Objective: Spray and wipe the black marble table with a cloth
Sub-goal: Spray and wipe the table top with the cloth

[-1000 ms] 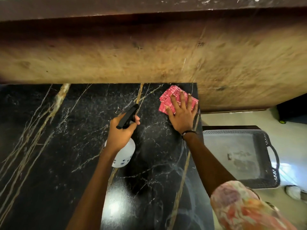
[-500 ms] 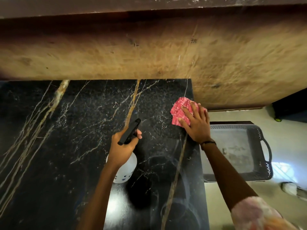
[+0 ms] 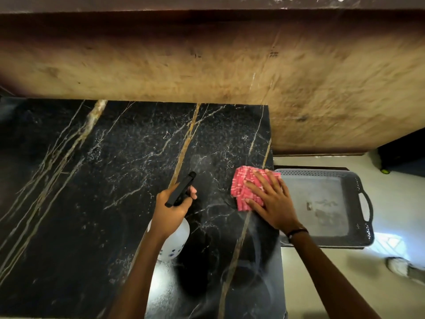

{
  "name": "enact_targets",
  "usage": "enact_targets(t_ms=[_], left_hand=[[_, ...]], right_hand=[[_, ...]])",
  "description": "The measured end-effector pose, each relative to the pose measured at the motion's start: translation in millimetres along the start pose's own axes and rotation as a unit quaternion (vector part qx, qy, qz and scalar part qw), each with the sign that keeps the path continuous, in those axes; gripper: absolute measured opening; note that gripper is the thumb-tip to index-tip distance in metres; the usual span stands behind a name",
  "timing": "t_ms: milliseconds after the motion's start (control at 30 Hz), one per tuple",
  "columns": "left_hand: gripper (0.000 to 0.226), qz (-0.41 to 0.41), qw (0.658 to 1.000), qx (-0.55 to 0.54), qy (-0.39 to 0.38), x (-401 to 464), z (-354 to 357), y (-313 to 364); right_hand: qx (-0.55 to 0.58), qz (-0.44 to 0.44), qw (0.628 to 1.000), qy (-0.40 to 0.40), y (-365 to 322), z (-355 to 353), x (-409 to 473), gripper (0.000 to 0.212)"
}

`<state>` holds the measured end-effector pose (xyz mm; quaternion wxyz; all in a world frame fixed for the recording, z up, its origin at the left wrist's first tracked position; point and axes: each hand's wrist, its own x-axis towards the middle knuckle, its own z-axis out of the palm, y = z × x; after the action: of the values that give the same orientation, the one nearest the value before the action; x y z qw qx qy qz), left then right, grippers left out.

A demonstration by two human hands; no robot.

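Observation:
The black marble table (image 3: pixel 96 203) with gold and white veins fills the left and middle of the view. My left hand (image 3: pixel 171 210) grips a white spray bottle (image 3: pixel 173 242) by its black trigger head, held above the table's middle. My right hand (image 3: pixel 271 203) lies flat with straight fingers on a folded red-and-white cloth (image 3: pixel 243 187), pressing it onto the marble close to the table's right edge. Faint wipe streaks show on the marble below the cloth.
A rough tan wall (image 3: pixel 207 65) rises directly behind the table. To the right, lower down, a grey plastic tray with handles (image 3: pixel 363 203) sits on a dark stand. Pale floor (image 3: pixel 345 284) lies beyond the table's right edge, with a white shoe (image 3: pixel 397 265) on it.
My right hand has slid the cloth from the table's far right corner toward me along the right edge. My left hand with the bottle has stayed near the middle.

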<state>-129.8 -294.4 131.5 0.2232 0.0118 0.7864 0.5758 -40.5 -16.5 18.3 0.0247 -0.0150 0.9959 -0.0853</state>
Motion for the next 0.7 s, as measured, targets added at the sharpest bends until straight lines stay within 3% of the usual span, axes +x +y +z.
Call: enact_targets(t_ms=[100,233,367,533,600,700], left_hand=[[0.017,-0.007,1.000,-0.004,0.005,-11.4,-4.1,-6.7],[0.021,-0.016,1.000,-0.014,0.012,-22.3,-6.7,-13.6],[0.024,-0.007,1.000,0.000,0.008,-25.7,-6.3,-18.6],[0.020,-0.001,1.000,-0.024,0.009,-25.6,-6.9,-17.4],[0.016,-0.004,0.999,-0.045,0.019,-26.0,-8.4,-15.8],[0.017,0.001,0.998,-0.061,0.028,-28.5,-10.7,-14.7]], right_hand=[[0.004,0.077,0.997,-0.002,6.4,-1.9,37.7,0.060],[0.040,0.148,0.988,-0.011,-36.7,-4.4,105.6,0.066],[0.036,0.061,0.997,-0.040,-92.1,4.8,122.1,0.068],[-0.004,-0.108,0.993,-0.037,-98.6,16.1,47.6,0.057],[-0.008,-0.120,0.992,-0.025,-72.1,12.9,22.0,0.056],[0.007,-0.054,0.998,-0.005,-34.2,5.7,23.0,0.056]])
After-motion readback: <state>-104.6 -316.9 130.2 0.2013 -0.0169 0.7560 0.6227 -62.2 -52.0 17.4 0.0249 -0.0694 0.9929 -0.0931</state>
